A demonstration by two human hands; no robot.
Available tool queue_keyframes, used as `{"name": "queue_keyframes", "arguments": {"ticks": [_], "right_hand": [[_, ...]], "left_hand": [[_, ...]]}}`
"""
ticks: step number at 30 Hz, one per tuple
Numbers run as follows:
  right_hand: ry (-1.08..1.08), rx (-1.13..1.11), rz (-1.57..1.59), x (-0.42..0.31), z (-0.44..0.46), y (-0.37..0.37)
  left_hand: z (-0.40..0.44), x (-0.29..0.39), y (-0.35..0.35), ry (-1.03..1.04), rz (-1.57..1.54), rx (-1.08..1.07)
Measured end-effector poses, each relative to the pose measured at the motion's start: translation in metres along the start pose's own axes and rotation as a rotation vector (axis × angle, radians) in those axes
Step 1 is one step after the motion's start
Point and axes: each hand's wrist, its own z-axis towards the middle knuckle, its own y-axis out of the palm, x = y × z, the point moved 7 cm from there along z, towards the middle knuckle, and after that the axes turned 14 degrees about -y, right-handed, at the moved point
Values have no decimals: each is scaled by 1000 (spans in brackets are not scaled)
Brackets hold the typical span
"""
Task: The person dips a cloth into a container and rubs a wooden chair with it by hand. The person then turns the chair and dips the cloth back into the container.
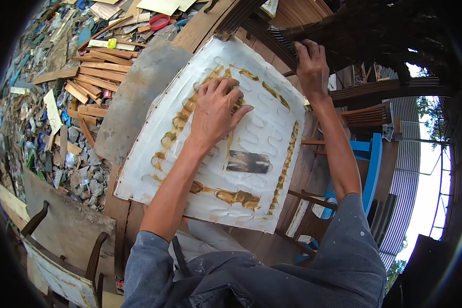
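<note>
A white padded seat panel [262, 115] with wavy raised lines and tacks along its edge lies before me. Yellow-brown glue-like streaks [231, 196] run across it in bands. My left hand [218, 110] rests on its upper part, fingers bent a little and thumb apart. A dark rectangular patch [248, 161] shows on the panel below that hand. Beyond the panel's upper right corner, my right hand [311, 69] is closed with its fingers curled at a dark ribbed wooden piece [277, 43]. Shadow hides part of what these fingers hold.
A grey board [138, 97] leans left of the panel. Rubble and wood strips [102, 66] cover the ground at upper left. A chair frame [61, 256] stands at lower left. A blue chair [373, 167] and other dark wooden furniture [390, 90] crowd the right.
</note>
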Motion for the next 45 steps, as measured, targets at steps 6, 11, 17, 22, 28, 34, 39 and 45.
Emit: {"name": "queue_keyframes", "arguments": {"ticks": [6, 11, 17, 22, 28, 34, 39, 45], "right_hand": [[-15, -83, -53, -9, 4, 10], [34, -65, -72, -2, -1, 5], [-13, -13, 28, -2, 22, -4], [-60, -106, -158, -16, 40, 28], [-25, -67, -178, 9, 43, -7], [54, 53, -81, 28, 38, -51], [47, 65, -18, 19, 29, -29], [-39, -137, 64, -21, 0, 15]], "left_hand": [[-1, -1, 0, 4, -9, 0], [-1, -2, 0, -1, -14, 2], [0, -1, -1, -2, -5, 5], [-1, 0, -3, 5, -27, 7], [-2, 0, -4, 16, -39, 19], [-1, 0, -3, 1, -32, 14], [0, 1, -4, 3, -21, 17], [1, 1, -2, 0, -28, 7]]}}
